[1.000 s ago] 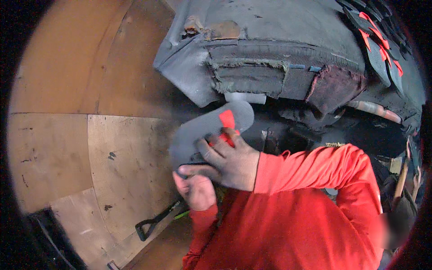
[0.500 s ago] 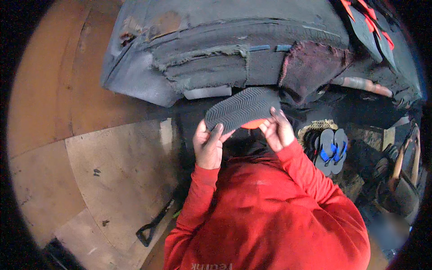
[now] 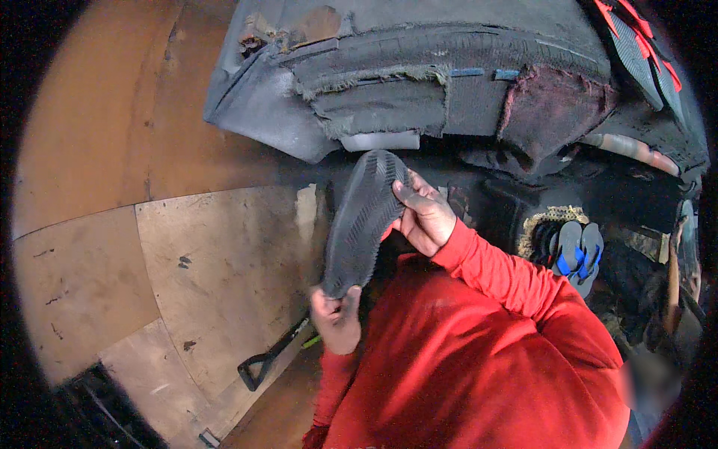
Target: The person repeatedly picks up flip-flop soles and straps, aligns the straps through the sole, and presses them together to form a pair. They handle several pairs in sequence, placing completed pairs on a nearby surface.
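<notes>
A dark grey flip-flop (image 3: 363,217) is held between both my hands, its zigzag-grooved sole facing up. It stands lengthwise, one end toward the workbench and the other toward me. My left hand (image 3: 336,320) pinches the near end between thumb and fingers. Around the right side, toward the far end, my right hand (image 3: 425,213) grips with the thumb on the sole and the fingers beneath. A bit of red shows at the edge under the right fingers; the flip-flop's upper face is hidden.
Ahead lies a worn workbench (image 3: 479,45) covered with frayed grey cloth and a dark red rag (image 3: 550,108). Flip-flops with red straps (image 3: 643,49) lie at its far right. Grey flip-flops with blue straps (image 3: 570,247) stand to my right. A black handle (image 3: 262,365) is at lower left.
The flip-flop has turned from crosswise to lengthwise. My left hand has come down toward me with its near end, while my right hand has moved slightly left. The view has shifted too.
</notes>
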Available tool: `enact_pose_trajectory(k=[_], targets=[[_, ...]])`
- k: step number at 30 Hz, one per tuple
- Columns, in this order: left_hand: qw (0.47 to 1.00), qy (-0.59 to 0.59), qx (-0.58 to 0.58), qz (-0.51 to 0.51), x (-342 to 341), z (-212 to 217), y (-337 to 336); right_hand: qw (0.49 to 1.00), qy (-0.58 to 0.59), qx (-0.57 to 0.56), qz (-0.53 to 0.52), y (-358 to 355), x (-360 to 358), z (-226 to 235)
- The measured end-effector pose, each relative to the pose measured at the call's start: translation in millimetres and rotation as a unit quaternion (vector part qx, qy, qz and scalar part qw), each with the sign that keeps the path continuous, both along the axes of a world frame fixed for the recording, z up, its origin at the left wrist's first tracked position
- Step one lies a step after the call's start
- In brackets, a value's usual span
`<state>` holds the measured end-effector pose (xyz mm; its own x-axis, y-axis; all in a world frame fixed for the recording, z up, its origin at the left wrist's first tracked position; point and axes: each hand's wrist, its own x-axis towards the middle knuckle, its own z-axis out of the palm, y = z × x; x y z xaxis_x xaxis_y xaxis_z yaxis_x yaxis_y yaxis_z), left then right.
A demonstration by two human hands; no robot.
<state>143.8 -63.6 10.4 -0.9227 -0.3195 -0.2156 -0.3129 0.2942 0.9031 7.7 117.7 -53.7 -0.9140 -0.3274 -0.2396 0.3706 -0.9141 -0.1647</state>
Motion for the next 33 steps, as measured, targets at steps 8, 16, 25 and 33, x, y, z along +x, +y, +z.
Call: enact_pose_trajectory(k=[8, 16, 25, 33], targets=[[0.924, 0.026, 0.359, -0.131, -67, -75, 10, 0.989, 0.011, 0.130, 0.076, 32, 2, -16], [0.961, -0.035, 0.147, -0.231, -172, -43, 73, 0.835, 0.032, 0.548, 0.035, 53, 15, -69], [0.885, 0.059, 0.458, 0.057, -134, -57, 121, 0.980, -0.149, 0.087, 0.095, 95, 41, -90], [0.871, 0.148, 0.462, 0.070, -118, -16, 97, 0.996, -0.059, 0.062, 0.003, 59, -17, -56]])
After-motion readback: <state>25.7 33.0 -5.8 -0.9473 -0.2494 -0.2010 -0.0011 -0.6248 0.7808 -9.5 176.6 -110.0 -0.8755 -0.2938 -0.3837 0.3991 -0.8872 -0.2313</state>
